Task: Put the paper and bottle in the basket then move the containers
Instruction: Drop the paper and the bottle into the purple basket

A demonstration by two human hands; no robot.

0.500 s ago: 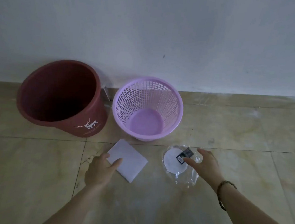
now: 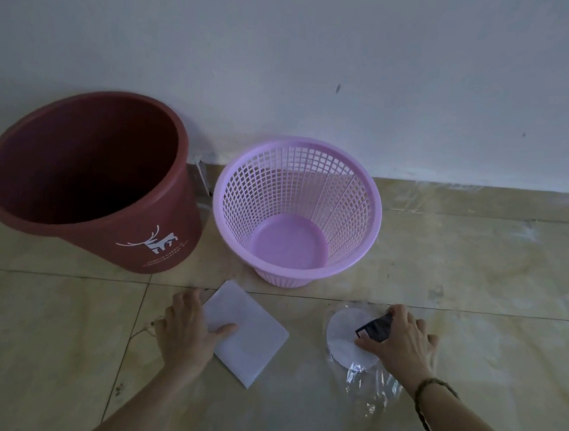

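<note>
Bucket (image 2: 83, 177) and basket (image 2: 297, 213) upright by wall, both empty. Paper (image 2: 248, 332) flat on floor: my left hand (image 2: 187, 330) spread, thumb pressing top; no edge lifted, may slide. Crushed bottle (image 2: 360, 356) beside it: right hand (image 2: 399, 342) splayed over, not clamped; slick plastic may squirt loose.

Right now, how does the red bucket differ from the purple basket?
The red bucket has solid walls; the purple basket has lattice walls you can see through. The bucket is the larger and bears a white deer print; the basket is smaller and plain. The bucket appears to lean toward the left; the basket looks upright. Both stand side by side on the floor by the wall, open-topped, and the basket is empty.
</note>
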